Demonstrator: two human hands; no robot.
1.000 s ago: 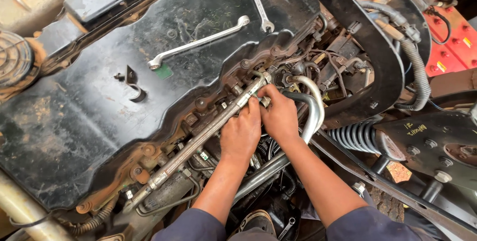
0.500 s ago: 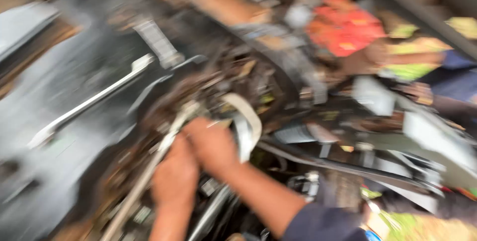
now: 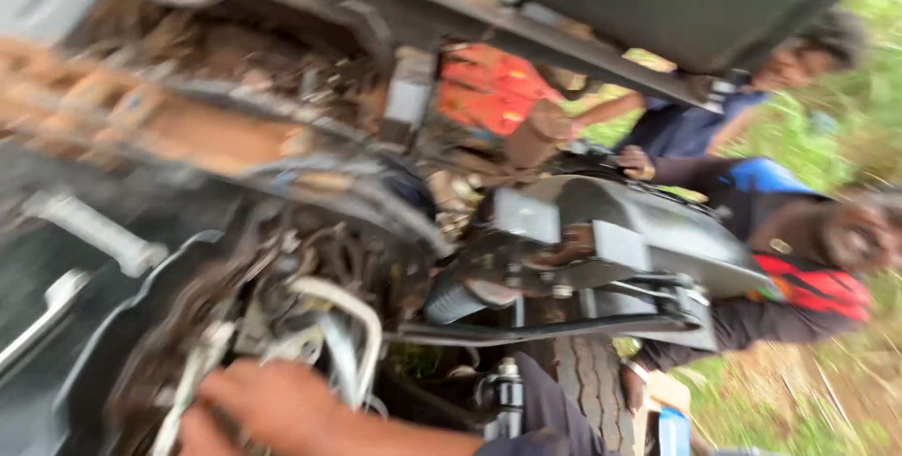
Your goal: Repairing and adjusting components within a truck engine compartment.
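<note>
The greasy dark metal engine bay (image 3: 122, 324) fills the left half of the blurred frame and carries everything else. On its flat black cover at the lower left lies a long silver wrench (image 3: 42, 320), and a pale grey cylindrical handle (image 3: 94, 229) lies just above it. Right of these, at the lower centre, a curved silver metal pipe (image 3: 352, 310) arches over tangled dark hoses (image 3: 310, 259).

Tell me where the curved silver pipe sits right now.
In the head view the curved silver pipe sits low and left of centre, arching beside the right hand, with the black corrugated hose to its right.
</note>
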